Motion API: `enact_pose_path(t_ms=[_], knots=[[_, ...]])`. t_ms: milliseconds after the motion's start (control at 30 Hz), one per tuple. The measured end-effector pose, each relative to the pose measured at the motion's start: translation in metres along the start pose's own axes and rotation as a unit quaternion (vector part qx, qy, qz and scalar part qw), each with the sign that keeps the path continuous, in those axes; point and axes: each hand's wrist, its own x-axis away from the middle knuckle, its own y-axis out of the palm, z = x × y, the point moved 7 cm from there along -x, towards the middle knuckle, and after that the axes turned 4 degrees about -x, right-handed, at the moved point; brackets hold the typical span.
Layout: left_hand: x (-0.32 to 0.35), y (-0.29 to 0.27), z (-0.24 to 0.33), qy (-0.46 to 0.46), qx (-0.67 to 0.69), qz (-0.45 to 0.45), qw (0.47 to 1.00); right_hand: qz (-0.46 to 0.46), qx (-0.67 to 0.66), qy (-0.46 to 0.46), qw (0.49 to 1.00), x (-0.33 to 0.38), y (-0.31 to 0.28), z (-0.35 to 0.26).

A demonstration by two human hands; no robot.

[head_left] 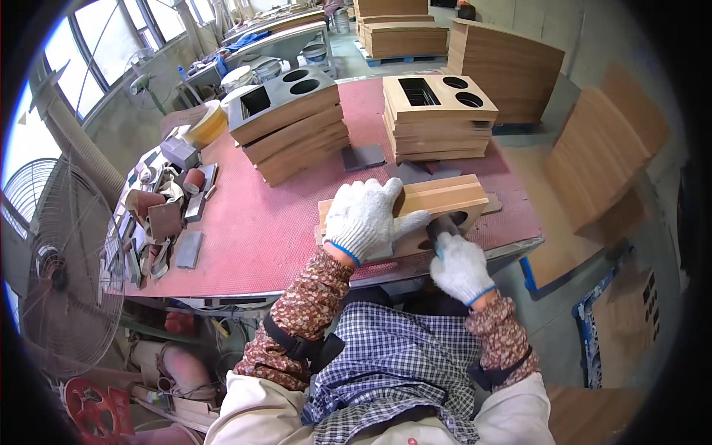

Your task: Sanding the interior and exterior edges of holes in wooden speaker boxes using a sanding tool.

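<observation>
My left hand [365, 216], in a white knitted glove, clasps a wooden panel stack [443, 194] that stands on edge at the table's near side. Its fingers reach over the top edge, and the thumb points right along the near face. My right hand [460, 271], gloved too, is closed at a round hole [457, 218] in that near face. Something dark and blurred [443, 226] sticks out of its fingers into the hole; its kind cannot be made out. Flat grey pads [409, 173] lie just behind the panels.
Two piles of cut-out panels, one grey-topped [297, 130] and one light-topped [437, 126], stand farther back on the pink table [245, 252]. Sanding rolls and scraps [167, 211] crowd its left. A large fan [55, 274] stands left; large board stacks [504, 70] stand right.
</observation>
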Motion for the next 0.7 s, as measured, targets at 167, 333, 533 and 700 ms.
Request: enact_pose_path(t_ms=[167,333,533,700], knots=[[0.001,-0.007,0.003,0.004,-0.002,0.004,1.000,-0.034,-0.063,0.055,0.996,-0.039,0.027,0.014],[-0.009,0.002,0.008,0.001,-0.031,-0.046,0.998,0.023,-0.654,0.149,0.741,-0.008,0.019,0.010],[-0.009,0.004,0.003,-0.018,-0.034,-0.040,0.998,0.003,-0.934,0.161,0.320,-0.036,0.046,0.002],[-0.009,0.005,0.013,-0.009,-0.044,-0.049,0.998,0.133,-0.384,-0.004,0.914,-0.009,0.012,0.021]])
